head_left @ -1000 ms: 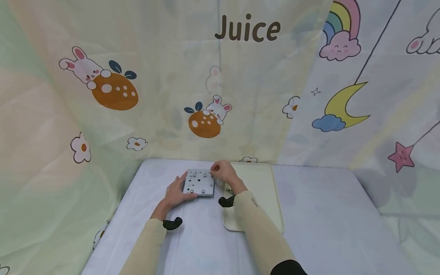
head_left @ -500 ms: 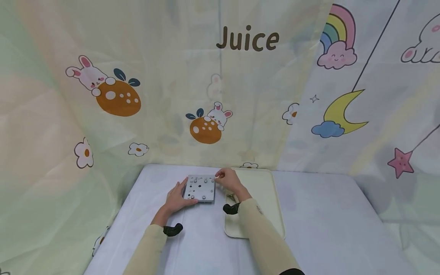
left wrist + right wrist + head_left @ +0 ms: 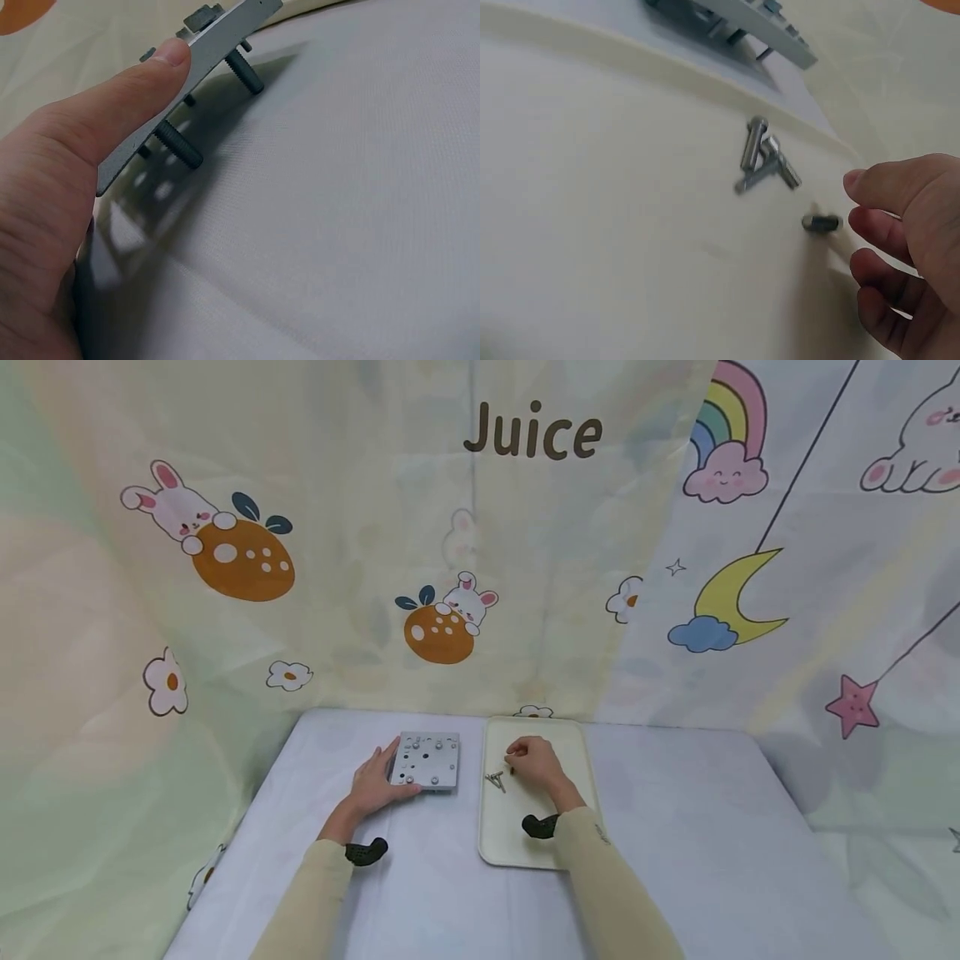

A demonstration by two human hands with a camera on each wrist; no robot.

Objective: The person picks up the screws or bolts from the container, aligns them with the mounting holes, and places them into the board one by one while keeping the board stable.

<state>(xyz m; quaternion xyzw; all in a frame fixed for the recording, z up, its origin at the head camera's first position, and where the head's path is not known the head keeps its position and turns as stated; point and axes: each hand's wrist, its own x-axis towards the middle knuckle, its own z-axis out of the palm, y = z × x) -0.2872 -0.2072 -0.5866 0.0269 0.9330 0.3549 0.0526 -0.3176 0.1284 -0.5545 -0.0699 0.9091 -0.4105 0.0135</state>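
Soft, even light is filling the head view. In the dimmer left wrist view, the metal plate [image 3: 206,64] is casting a dark shadow on the table [image 3: 360,195], with brighter spots inside. In the right wrist view, screws [image 3: 753,146] near the tray's [image 3: 630,225] left edge are appearing slightly blurred.

Left hand [image 3: 375,782] spread, right hand [image 3: 536,762] half-curled

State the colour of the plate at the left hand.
Silver-grey; the plate shows best in the head view.
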